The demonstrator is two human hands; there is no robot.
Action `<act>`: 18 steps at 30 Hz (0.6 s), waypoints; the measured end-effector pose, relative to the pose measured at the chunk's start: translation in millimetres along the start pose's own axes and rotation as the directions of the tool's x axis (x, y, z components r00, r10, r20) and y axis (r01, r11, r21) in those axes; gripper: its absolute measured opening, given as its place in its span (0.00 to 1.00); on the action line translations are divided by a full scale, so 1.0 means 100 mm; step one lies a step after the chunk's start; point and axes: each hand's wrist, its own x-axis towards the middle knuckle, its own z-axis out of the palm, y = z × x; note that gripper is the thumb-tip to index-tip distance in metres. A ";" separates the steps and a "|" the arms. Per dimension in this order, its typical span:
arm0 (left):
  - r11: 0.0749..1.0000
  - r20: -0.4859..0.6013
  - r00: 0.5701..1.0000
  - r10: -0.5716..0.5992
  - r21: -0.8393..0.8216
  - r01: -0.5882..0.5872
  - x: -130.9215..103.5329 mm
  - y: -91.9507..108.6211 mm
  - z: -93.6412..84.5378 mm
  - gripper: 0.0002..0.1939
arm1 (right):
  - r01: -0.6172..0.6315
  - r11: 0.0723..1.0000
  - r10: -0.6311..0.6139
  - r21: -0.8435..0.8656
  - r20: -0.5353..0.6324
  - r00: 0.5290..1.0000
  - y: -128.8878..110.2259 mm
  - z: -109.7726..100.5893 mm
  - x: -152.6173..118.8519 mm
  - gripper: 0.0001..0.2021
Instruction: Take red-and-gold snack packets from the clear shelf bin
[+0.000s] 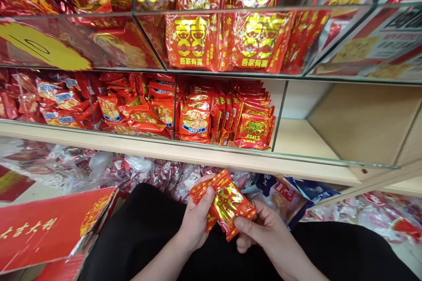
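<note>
While the person crouches before the shelves, both hands meet low at centre, over dark trousers (148, 228). Left hand (196, 219) is wrapped round a small stack of red-and-gold snack packets (227, 202), thumb pressed on top, fingers curled behind. Right hand (260, 228) pinches the lower right edge of the same packets btwn thumb and forefinger, other fingers tucked under. Packets sit tilted, just below the front edge of the wooden shelf (231, 158). Behind glass dividers above, more red packets (227, 116) stand in rows; compartment to the right w/ bare board (303, 138). Red cardboard box (49, 228) w/ gold lettering lies at lower left, near the left knee. Clear plastic bags (66, 167) of sweets are heaped under the shelf.
</note>
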 end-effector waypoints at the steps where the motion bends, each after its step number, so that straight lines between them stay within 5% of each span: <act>1: 1.000 0.016 1.000 -0.005 0.009 0.005 0.00 0.00 0.00 0.34 | 0.043 0.996 -0.045 -0.071 -0.017 0.999 -0.02 -0.03 0.00 0.19; 6: 0.993 0.119 0.987 -0.110 0.041 0.106 -0.03 -0.02 -0.05 0.28 | 0.298 0.867 -0.364 -0.400 -0.101 0.926 -0.03 -0.15 0.02 0.14; 9: 0.984 0.228 0.959 -0.170 -0.009 0.177 -0.05 -0.06 -0.07 0.27 | 0.256 0.896 -0.310 -0.364 -0.097 0.946 0.01 -0.14 0.04 0.15; 12: 0.978 0.344 0.916 -0.209 0.066 0.198 -0.06 -0.07 -0.08 0.23 | 0.206 0.967 -0.227 -0.152 -0.137 0.964 0.05 -0.08 0.05 0.17; 14: 0.973 0.344 0.912 -0.224 0.133 0.189 -0.06 -0.05 -0.09 0.19 | 0.184 0.982 -0.189 -0.049 -0.158 0.969 0.05 -0.07 0.04 0.18; 18: 0.949 0.319 0.905 -0.280 0.236 0.210 -0.05 0.00 -0.13 0.23 | 0.231 0.966 -0.250 -0.116 -0.183 0.951 -0.02 -0.12 0.02 0.15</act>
